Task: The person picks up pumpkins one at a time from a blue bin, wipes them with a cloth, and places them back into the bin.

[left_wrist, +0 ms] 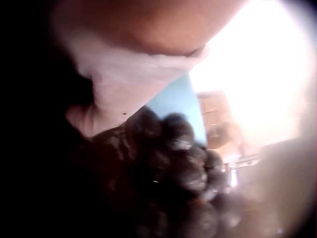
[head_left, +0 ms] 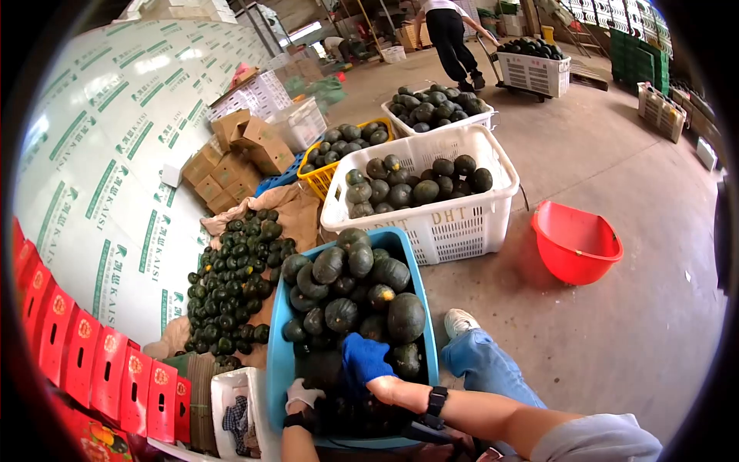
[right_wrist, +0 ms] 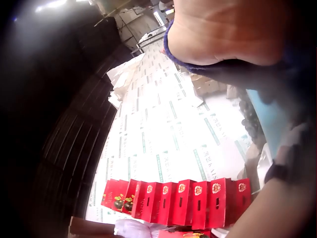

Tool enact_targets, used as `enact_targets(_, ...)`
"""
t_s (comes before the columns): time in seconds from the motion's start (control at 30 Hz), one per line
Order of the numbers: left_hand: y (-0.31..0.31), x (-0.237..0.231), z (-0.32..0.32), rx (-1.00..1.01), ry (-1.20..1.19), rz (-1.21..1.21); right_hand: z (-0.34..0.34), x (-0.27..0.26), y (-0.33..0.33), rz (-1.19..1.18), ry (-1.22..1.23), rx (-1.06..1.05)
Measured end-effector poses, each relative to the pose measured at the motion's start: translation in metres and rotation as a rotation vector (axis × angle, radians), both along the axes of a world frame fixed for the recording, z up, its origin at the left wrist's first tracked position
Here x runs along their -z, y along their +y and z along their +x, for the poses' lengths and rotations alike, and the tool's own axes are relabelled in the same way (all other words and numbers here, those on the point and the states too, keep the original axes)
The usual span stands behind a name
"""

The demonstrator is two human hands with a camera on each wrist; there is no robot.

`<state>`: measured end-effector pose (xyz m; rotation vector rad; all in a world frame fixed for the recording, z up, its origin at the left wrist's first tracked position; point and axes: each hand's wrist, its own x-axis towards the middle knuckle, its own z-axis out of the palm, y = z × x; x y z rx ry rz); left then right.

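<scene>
A blue tub [head_left: 279,339] full of dark green squashes [head_left: 341,315] stands before the person. The left hand [head_left: 305,394], in a white glove, reaches down inside the tub's near left part; its fingers are lost in shadow. In the left wrist view the white glove [left_wrist: 116,87] is over dark squashes [left_wrist: 185,173], its fingertips mostly dark. The right hand [head_left: 365,362], in a blue glove, is angled down over the squashes near the tub's middle, its fingers hidden from the head view. Only the wrist and glove edge [right_wrist: 228,67] show clearly in the right wrist view.
Small squashes [head_left: 239,269] lie piled on cloth at left. A white crate [head_left: 469,231] of squashes and a yellow crate [head_left: 319,181] stand beyond. A red basin [head_left: 573,242] is at right. Red boxes [head_left: 108,369] line the lower left. A person [head_left: 446,35] holds a cart handle.
</scene>
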<state>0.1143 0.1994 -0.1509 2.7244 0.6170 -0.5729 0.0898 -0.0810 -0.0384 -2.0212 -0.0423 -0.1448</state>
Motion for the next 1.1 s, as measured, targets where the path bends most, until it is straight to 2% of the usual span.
enact_targets(0.07, -0.005, -0.035, -0.008, 0.031, -0.314, -0.491, 0.002, -0.007, -0.004, 0.023, -0.064, -0.036)
enact_targets(0.13, -0.048, -0.077, -0.032, -0.062, -0.657, -0.730, 0.002, -0.014, -0.003, -0.439, -0.432, -0.256)
enact_targets(0.17, -0.079, -0.102, -0.045, -0.133, -0.781, -0.725, 0.004, -0.004, 0.010, -0.607, -0.482, -0.203)
enact_targets(0.2, -0.070, -0.081, -0.041, -0.166, -0.864, -0.794, 0.004, 0.005, 0.021, -0.590, -0.484, -0.202)
enact_targets(0.27, -0.118, -0.115, -0.064, -0.170, -0.970, -1.022, 0.002, 0.004, 0.030, -0.661, -0.499, -0.075)
enact_targets(0.3, -0.130, -0.116, -0.069, -0.059, -1.096, -0.914, 0.000, -0.004, 0.028, -0.682, -0.373, -0.120)
enact_targets(0.33, -0.152, -0.131, -0.081, -0.096, -1.026, -1.061, 0.007, 0.004, 0.024, -0.685, -0.367, -0.094)
enact_targets(0.4, -0.164, -0.106, -0.081, -0.008, -1.048, -1.092, 0.024, 0.037, 0.020, 0.719, 0.241, -0.239)
enact_targets(0.43, -0.179, -0.109, -0.085, -0.019, -0.983, -1.100, 0.019, 0.036, 0.014, 0.980, 0.457, -0.207)
enact_targets(0.53, -0.188, -0.103, -0.084, -0.066, -0.958, -1.182, 0.017, 0.035, 0.002, 0.566, 0.457, -0.129)
enact_targets(0.57, -0.183, -0.105, -0.081, -0.061, -0.962, -1.187, 0.020, 0.033, 0.004, 0.564, 0.449, -0.127)
enact_targets(0.63, -0.170, -0.104, -0.080, -0.004, -0.906, -1.140, 0.023, 0.031, 0.007, -0.362, -0.004, -0.130)
enact_targets(0.67, -0.167, -0.101, -0.079, -0.014, -0.907, -1.142, 0.012, 0.020, 0.004, -0.367, -0.002, -0.137)
enact_targets(0.73, -0.161, -0.091, -0.067, 0.081, -0.881, -0.842, -0.017, -0.011, -0.003, -0.453, -0.296, -0.122)
enact_targets(0.77, -0.157, -0.073, -0.060, 0.146, -0.975, -0.766, -0.020, -0.002, 0.007, -0.570, -0.465, -0.109)
enact_targets(0.8, -0.163, -0.071, -0.058, 0.210, -1.071, -0.693, -0.025, -0.006, 0.006, -0.534, -0.633, -0.063)
enact_targets(0.83, -0.161, -0.075, -0.053, -0.115, -0.862, -1.371, -0.030, -0.011, 0.009, -0.522, -0.526, -0.041)
enact_targets(0.87, -0.165, -0.095, -0.055, -0.464, -0.538, -2.003, -0.034, -0.021, 0.010, -0.508, -0.417, -0.020)
enact_targets(0.9, -0.165, -0.095, -0.064, -0.471, -0.546, -2.015, -0.028, -0.021, 0.008, -0.520, -0.422, -0.030)
enact_targets(0.93, -0.166, -0.091, -0.073, -0.128, -0.885, -1.415, -0.014, -0.018, 0.007, -0.473, -0.283, -0.180)
enact_targets(0.97, -0.168, -0.093, -0.079, 0.180, -1.110, -0.759, 0.001, -0.010, 0.008, -0.425, -0.141, -0.327)
enact_targets(1.0, -0.170, -0.096, -0.084, 0.075, -1.069, -1.030, 0.014, 0.005, 0.012, -0.387, -0.067, -0.309)
enact_targets(1.07, -0.176, -0.108, -0.092, -0.135, -1.040, -1.217, 0.038, 0.053, 0.018, 0.092, -0.115, -0.395)
enact_targets(1.1, -0.181, -0.113, -0.095, -0.202, -1.080, -1.321, 0.036, 0.049, 0.021, 0.547, 0.174, -0.391)
